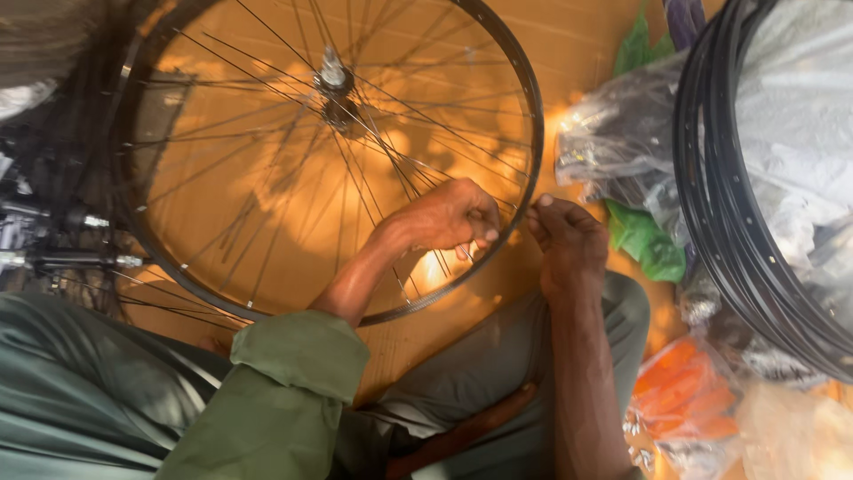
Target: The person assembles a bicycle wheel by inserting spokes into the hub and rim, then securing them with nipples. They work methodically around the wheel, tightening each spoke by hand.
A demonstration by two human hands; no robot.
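Note:
A black bicycle wheel rim with thin metal spokes and a silver hub lies flat over an orange floor in front of me. My left hand reaches through the spokes near the rim's right side, its fingers pinched on a spoke. My right hand sits just outside the rim, fingertips closed on something small at the rim's edge; what it is I cannot tell. My green sleeve and grey-green trousers fill the bottom of the view.
A stack of black rims stands at the right around a clear plastic bag. Plastic bags of parts, green bags and an orange packet lie beside it. Axles and dark parts sit at the left.

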